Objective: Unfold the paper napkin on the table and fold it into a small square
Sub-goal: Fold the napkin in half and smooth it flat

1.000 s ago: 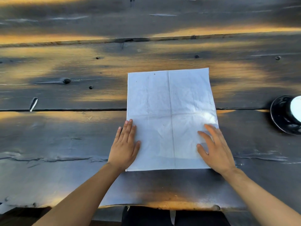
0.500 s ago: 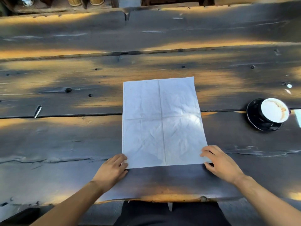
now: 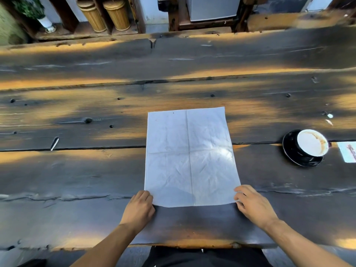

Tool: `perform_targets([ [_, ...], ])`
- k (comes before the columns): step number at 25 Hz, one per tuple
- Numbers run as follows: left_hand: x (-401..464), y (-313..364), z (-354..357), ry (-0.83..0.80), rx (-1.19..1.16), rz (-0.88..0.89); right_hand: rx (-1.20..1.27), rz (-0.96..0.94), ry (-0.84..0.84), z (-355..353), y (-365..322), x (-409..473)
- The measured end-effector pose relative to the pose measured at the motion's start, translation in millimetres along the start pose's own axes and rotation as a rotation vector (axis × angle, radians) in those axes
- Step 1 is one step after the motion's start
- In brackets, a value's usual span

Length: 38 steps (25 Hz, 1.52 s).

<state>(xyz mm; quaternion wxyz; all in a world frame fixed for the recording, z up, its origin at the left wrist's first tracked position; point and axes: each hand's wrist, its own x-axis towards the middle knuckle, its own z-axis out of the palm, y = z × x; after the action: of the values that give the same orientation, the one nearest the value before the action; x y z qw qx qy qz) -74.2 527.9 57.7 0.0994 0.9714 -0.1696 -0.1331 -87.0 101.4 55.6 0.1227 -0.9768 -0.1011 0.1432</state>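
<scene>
The left hand (image 3: pixel 139 208) sits at the lower middle of the frame with its fingers curled, pinching the near left corner of the napkin (image 3: pixel 189 157). The right hand (image 3: pixel 252 206) is at the lower right of centre, its fingers bent over the near right corner of the same sheet, thumb below the edge, pinching it as well. Both forearms reach in from the bottom of the frame.

The napkin lies opened out flat on the desk (image 3: pixel 77 180) in the centre of the frame, a pale rectangle with one crease running along its length and another across its middle, plus fine wrinkles. Its far edge points toward the top of the frame.

The desk is made of dark, worn wooden planks with knots, cracks and patches of warm light. At the right of the frame, well apart from the napkin, a white cup (image 3: pixel 312 142) with brown residue inside stands on a black saucer (image 3: pixel 290 149). Just beside it, at the right edge, lies a small printed card (image 3: pixel 349 152). Beyond the desk, in the upper left, stand two woven bins (image 3: pixel 105 14) and a potted plant (image 3: pixel 31 10).
</scene>
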Motion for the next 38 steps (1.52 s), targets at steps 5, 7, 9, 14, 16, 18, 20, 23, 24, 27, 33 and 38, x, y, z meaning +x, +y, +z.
perform_targets([
  [5, -12.8, 8.0, -1.4, 0.013, -0.282, -0.313, -0.051, 0.020, -0.012, 8.4, 1.6, -3.6],
  [7, -18.0, 14.5, -3.9, -0.005, -0.326, -0.372, -0.056, 0.059, -0.047, 19.5, 8.1, -4.5],
  [9, -21.1, 21.0, -5.5, -0.003, -0.329, -0.386, -0.047, 0.084, -0.059, 21.2, 8.8, -4.2],
  [14, -22.1, 26.6, -14.9, 0.068, -0.425, -0.475, 0.113, 0.172, -0.035, -28.0, -15.4, -5.8],
  [16, -22.1, 25.4, -24.5, 0.102, -0.457, -0.542, 0.261, 0.232, -0.016, -44.5, -15.3, -10.1],
  [18, -23.6, 26.1, -32.2, 0.100, -0.469, -0.539, 0.374, 0.290, -0.009, -56.0, -13.7, -12.0],
  [20, -25.5, 28.0, -38.9, 0.089, -0.479, -0.508, 0.446, 0.308, 0.002, -63.5, -13.2, -12.4],
  [23, -29.3, 30.8, -45.4, 0.109, -0.581, -0.538, 0.524, 0.348, -0.004, -68.7, -12.8, -10.0],
  [24, -31.4, 31.5, -46.5, 0.088, -0.622, -0.556, 0.541, 0.362, -0.015, -68.6, -11.7, -8.8],
  [27, -39.6, 29.2, -43.4, -0.091, -0.655, -0.561, 0.547, 0.371, -0.179, -65.0, -3.7, -6.1],
  [33, -39.1, 17.3, -45.4, -0.143, -0.605, -0.628, 0.547, 0.401, -0.448, -62.1, 10.2, -0.2],
  [38, 4.6, -4.0, -63.1, -0.122, -0.806, -0.729, 0.652, 0.462, -0.314, -66.6, 12.2, 39.9],
])
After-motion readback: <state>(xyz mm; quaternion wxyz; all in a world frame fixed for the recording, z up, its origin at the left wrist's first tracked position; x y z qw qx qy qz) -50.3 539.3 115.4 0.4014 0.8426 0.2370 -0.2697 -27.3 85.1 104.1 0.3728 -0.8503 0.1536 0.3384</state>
